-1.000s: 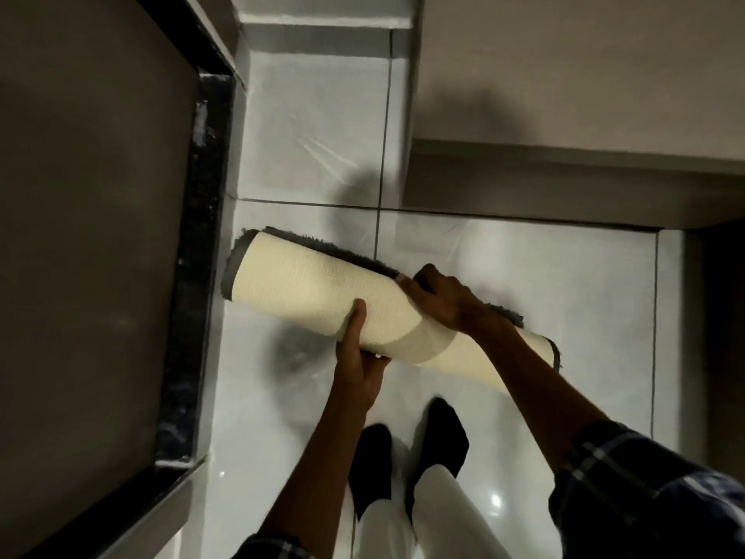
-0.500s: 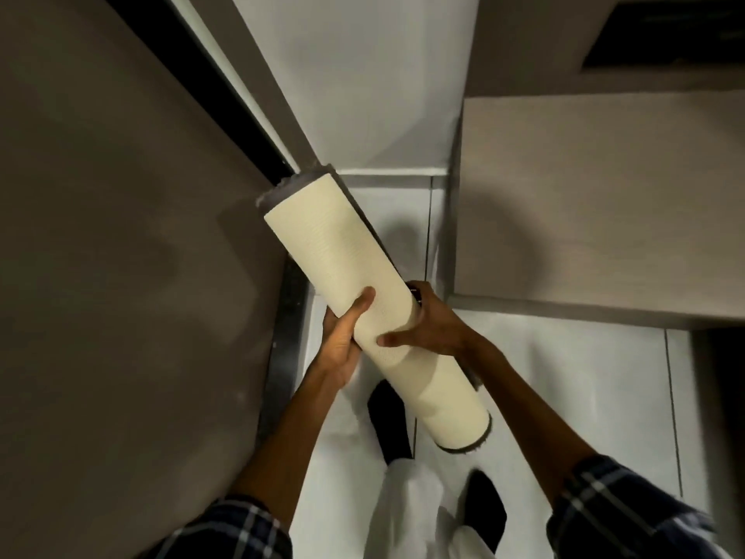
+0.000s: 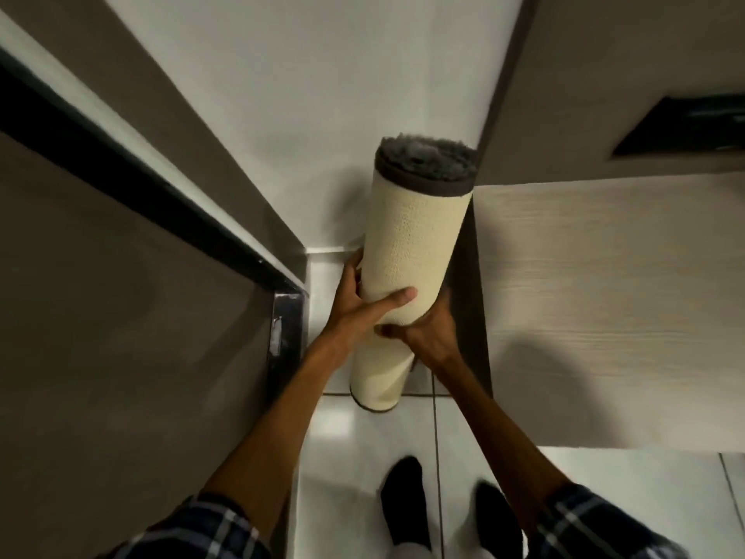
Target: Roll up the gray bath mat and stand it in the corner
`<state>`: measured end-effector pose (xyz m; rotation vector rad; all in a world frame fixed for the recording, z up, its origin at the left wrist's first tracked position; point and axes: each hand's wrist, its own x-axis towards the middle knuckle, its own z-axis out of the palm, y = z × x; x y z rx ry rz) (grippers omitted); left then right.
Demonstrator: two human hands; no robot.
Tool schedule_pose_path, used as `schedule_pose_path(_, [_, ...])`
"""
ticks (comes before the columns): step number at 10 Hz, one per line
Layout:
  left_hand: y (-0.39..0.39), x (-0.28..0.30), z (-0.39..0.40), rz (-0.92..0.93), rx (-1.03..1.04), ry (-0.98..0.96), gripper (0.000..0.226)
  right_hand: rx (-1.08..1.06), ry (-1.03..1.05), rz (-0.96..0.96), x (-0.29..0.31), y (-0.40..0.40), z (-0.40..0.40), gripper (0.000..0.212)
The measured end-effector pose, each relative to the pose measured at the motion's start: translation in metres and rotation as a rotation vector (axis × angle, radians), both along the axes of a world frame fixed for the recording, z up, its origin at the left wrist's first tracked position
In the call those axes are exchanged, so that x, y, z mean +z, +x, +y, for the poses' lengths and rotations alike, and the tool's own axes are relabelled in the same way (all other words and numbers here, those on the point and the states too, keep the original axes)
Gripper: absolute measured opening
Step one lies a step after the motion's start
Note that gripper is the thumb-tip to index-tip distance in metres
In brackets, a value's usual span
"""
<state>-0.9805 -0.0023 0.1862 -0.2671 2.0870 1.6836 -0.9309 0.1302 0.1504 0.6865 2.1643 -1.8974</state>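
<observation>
The bath mat (image 3: 411,244) is rolled into a tight tube, its cream backing outward and gray pile showing at the top end. It stands nearly upright with its lower end on the white floor tiles (image 3: 363,457), close to the white back wall and beside the cabinet. My left hand (image 3: 363,304) wraps the roll from the left at mid-height, thumb across the front. From the right, my right hand (image 3: 427,332) grips it just below. The roll's back side is hidden.
A pale wood-grain cabinet (image 3: 604,308) rises right of the roll. A brown door with a black frame (image 3: 133,183) fills the left side. My two dark-socked feet (image 3: 407,502) stand on the tiles below the roll.
The roll went from lying across my hands to tilted, then nearly upright. It moved forward and right into the gap between the back wall and the cabinet, its lower end now on the floor.
</observation>
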Motion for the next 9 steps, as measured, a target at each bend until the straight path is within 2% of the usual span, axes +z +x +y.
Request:
schedule_pose_path(1, [-0.031, -0.023, 0.006, 0.018, -0.067, 0.024, 0.1, -0.17, -0.175, 0.019, -0.024, -0.028, 0.0, 0.111])
schedule_pose_path(2, [-0.049, -0.054, 0.013, 0.04, -0.048, 0.063, 0.092, -0.225, -0.25, -0.02, -0.045, -0.054, 0.008, 0.085])
schedule_pose_path(3, [-0.06, -0.071, 0.018, 0.069, 0.015, 0.075, 0.084, -0.135, -0.28, -0.057, -0.057, -0.066, 0.015, 0.07])
schedule_pose_path(4, [-0.062, -0.074, 0.017, 0.087, 0.032, 0.081, 0.084, -0.225, -0.292, -0.053, -0.056, -0.065, 0.014, 0.089])
schedule_pose_path(6, [-0.065, -0.073, 0.024, 0.054, 0.068, 0.112, 0.076, -0.232, -0.176, -0.038, -0.058, -0.069, 0.014, 0.09])
schedule_pose_path(7, [-0.064, -0.069, 0.022, 0.041, 0.037, 0.106, 0.076, -0.181, -0.16, -0.085, -0.055, -0.068, 0.017, 0.083])
schedule_pose_path(8, [-0.056, -0.058, 0.019, 0.012, 0.029, 0.048, 0.07, -0.046, -0.132, -0.172, -0.036, -0.061, 0.024, 0.08])
schedule_pose_path(9, [-0.023, -0.032, 0.02, 0.106, 0.019, -0.184, 0.063, 0.057, 0.062, -0.258, -0.001, -0.04, 0.026, 0.082])
